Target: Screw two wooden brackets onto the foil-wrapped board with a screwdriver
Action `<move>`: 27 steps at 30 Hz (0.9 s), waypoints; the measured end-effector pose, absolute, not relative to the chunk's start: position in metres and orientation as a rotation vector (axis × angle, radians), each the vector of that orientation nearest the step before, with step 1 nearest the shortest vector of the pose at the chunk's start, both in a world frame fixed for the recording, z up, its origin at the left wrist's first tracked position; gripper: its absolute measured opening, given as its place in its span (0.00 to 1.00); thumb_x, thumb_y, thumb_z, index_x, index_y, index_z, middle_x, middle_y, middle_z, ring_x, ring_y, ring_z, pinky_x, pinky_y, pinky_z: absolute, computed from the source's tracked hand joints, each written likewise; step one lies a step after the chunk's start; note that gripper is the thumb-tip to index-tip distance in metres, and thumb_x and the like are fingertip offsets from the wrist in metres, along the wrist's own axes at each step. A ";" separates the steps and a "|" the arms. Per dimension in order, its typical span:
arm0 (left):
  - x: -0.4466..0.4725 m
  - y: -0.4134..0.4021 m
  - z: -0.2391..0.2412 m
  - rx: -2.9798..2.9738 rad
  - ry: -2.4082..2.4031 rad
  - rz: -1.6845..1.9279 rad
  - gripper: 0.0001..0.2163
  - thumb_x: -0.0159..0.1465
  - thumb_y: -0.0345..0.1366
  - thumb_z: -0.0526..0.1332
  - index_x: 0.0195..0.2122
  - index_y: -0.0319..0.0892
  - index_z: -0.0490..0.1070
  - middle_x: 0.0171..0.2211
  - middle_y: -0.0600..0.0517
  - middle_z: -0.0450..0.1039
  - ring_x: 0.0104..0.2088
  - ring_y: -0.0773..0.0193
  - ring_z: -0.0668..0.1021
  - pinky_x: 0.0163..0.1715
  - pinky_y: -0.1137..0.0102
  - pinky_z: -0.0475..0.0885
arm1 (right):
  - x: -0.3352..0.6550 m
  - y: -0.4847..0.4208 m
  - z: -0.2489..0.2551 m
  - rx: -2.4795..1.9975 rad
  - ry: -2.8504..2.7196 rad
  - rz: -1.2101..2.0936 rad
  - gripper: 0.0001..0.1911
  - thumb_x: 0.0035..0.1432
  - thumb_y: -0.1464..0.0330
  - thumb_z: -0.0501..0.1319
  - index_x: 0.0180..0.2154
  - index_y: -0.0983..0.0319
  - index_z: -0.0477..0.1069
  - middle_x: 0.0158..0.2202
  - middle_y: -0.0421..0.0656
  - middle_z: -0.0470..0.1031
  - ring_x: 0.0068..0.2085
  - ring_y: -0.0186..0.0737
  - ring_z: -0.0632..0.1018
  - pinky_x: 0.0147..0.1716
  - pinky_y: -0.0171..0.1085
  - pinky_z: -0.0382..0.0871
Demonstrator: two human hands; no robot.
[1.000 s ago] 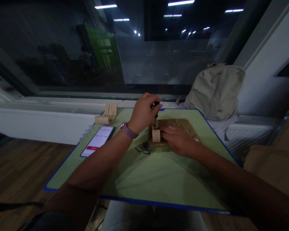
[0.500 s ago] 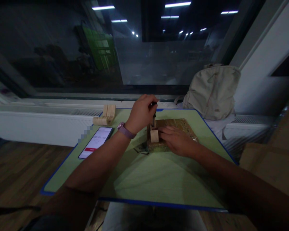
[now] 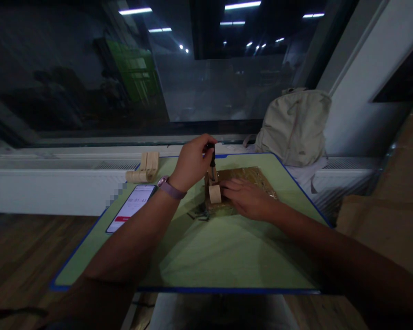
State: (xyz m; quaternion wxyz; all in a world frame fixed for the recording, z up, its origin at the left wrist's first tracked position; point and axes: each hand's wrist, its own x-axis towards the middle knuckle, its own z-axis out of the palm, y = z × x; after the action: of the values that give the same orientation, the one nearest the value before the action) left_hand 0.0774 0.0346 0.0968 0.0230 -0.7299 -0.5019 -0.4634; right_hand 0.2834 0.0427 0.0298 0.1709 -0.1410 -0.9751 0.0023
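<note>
My left hand point(image 3: 192, 159), with a watch on its wrist, is closed around the dark handle of a screwdriver point(image 3: 212, 157). The screwdriver stands nearly upright, its shaft reaching down to a light wooden piece point(image 3: 215, 194) with a rounded front end. My right hand point(image 3: 248, 200) steadies that piece from the right, fingertips against its side. Beneath the piece and my right hand lies a flat brown slab wrapped in shiny tape point(image 3: 256, 176). Just left of the slab is a small heap of dark screws point(image 3: 201, 213). The screwdriver's tip is too small to make out clearly.
On the green table point(image 3: 209, 256) a phone point(image 3: 132, 206) with a lit timer screen lies beside my left forearm. Another wooden assembly point(image 3: 146, 168) sits at the far left corner. A backpack point(image 3: 296, 126) rests behind the right corner, and a cardboard box point(image 3: 382, 224) stands at right.
The whole view has shifted a little, so everything appears further left. My left hand remains on the screwdriver, and my right hand remains against the wooden piece.
</note>
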 end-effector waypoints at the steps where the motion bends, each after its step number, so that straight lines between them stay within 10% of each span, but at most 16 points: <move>1: 0.077 0.035 0.097 -2.275 -1.557 -1.447 0.08 0.61 0.26 0.57 0.38 0.43 0.72 0.35 0.53 0.76 0.35 0.64 0.77 0.37 0.69 0.71 | 0.283 0.043 0.030 -0.398 -2.772 -0.008 0.19 0.61 0.79 0.53 0.50 0.63 0.72 0.55 0.52 0.73 0.50 0.49 0.73 0.50 0.50 0.68; 27: 0.074 0.036 0.094 -2.308 -1.567 -1.459 0.08 0.62 0.28 0.59 0.41 0.42 0.73 0.41 0.49 0.75 0.37 0.64 0.77 0.33 0.72 0.75 | 0.282 0.042 0.031 -0.388 -2.796 -0.068 0.20 0.58 0.79 0.57 0.52 0.64 0.70 0.58 0.51 0.72 0.52 0.50 0.72 0.50 0.49 0.68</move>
State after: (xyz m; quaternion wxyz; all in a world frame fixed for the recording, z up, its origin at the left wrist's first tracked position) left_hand 0.0740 0.0361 0.0939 -0.0034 -0.7330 -0.4978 -0.4636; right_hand 0.2824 0.0422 0.0306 0.1581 -0.1356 -0.9778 -0.0239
